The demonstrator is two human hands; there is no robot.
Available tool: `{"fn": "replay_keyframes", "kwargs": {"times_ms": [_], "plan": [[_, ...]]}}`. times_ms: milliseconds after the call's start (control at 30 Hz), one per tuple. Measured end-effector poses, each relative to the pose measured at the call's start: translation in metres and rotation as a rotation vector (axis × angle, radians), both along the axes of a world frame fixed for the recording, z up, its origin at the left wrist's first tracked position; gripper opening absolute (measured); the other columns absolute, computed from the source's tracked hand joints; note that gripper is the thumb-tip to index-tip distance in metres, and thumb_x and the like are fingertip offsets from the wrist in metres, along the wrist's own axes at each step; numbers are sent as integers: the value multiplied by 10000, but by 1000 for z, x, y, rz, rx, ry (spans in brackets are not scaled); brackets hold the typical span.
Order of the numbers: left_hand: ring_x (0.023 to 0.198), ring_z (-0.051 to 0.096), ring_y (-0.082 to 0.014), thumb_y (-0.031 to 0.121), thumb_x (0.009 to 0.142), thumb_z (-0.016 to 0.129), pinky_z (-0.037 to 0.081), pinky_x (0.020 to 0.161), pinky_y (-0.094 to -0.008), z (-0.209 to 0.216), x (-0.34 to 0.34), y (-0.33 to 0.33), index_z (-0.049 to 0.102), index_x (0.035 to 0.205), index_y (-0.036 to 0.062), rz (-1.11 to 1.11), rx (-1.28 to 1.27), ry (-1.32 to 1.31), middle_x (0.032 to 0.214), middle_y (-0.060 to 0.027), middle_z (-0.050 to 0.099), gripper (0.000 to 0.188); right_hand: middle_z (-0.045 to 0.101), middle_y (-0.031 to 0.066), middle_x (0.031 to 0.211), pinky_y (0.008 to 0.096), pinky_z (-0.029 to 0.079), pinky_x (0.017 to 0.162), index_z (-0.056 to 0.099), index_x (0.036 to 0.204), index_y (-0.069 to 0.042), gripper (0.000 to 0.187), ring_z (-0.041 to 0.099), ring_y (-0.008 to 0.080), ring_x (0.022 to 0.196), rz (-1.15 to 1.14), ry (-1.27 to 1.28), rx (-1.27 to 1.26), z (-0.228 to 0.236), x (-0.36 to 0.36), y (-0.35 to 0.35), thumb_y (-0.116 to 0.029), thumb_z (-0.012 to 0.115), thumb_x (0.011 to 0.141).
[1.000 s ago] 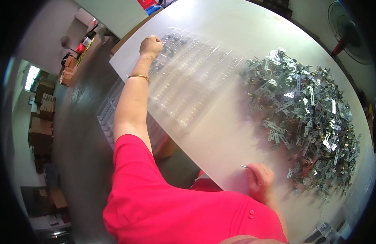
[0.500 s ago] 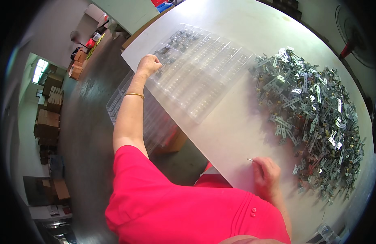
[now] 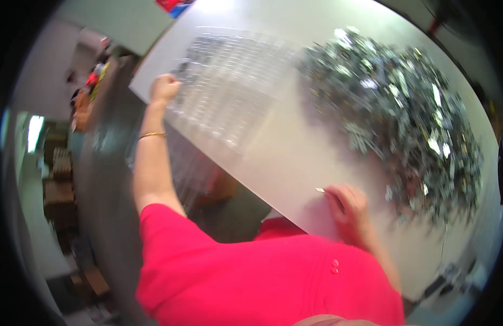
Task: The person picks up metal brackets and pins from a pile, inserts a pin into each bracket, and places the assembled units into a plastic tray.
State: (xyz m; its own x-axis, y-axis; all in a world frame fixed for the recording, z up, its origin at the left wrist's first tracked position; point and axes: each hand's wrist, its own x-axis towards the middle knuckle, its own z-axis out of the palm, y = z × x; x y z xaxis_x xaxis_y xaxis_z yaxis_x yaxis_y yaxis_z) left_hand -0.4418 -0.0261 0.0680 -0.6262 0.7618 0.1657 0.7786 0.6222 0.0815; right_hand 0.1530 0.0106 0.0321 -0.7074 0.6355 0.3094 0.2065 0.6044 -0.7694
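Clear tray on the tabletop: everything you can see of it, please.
The tray looks like transparent plastic, roughly rectangular, with parallel rows of small pockets. It lies flat on the pale table. Small dark parts sit toward its far-left portion. The left hand is at its left edge; blur hides whether they touch.
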Motion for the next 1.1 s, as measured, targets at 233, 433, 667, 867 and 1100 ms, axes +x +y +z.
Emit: {"fn": "replay_keyframes", "kwargs": {"times_ms": [233, 433, 667, 867, 1100], "plan": [[712, 674, -202, 247, 926, 702, 524, 679, -348, 58, 152, 49, 700, 917, 1, -210, 227, -111, 765, -123, 706, 247, 633, 105, 804, 403, 508, 612, 656, 962, -57, 134, 634, 307, 717, 2, 96, 0, -8, -3, 7, -29, 713, 844], [735, 634, -153, 74, 906, 744, 505, 678, -293, 49, 313, 72, 680, 901, 6, -810, 486, -299, 828, -76, 682, 93, 628, 96, 807, 418, 507, 615, 631, 943, -70, 125, 636, 308, 719, 54, 136, 55, -13, 6, 1, -56, 708, 846], [790, 632, -318, 32, 816, 767, 502, 715, -403, 20, 452, 76, 649, 863, 30, -1333, 394, -405, 833, -113, 647, 127, 608, 100, 779, 442, 522, 627, 613, 901, -76, 69, 653, 321, 733, 146, 148, 149, -20, 19, -17, -108, 646, 849], [905, 603, -334, 107, 815, 764, 483, 790, -417, 8, 506, 71, 605, 1032, 44, -1466, 96, -354, 988, -125, 613, 276, 610, 133, 781, 461, 512, 604, 581, 817, -35, 98, 638, 343, 688, 374, -34, 60, -13, 40, -24, -124, 616, 839], [909, 623, -326, 62, 822, 709, 506, 785, -411, -6, 520, 75, 579, 1061, 27, -1469, 7, -228, 1015, -137, 610, 274, 548, 121, 684, 417, 433, 531, 536, 709, -29, 136, 552, 298, 595, 276, 150, -10, -17, 42, -25, -45, 613, 820]]}}
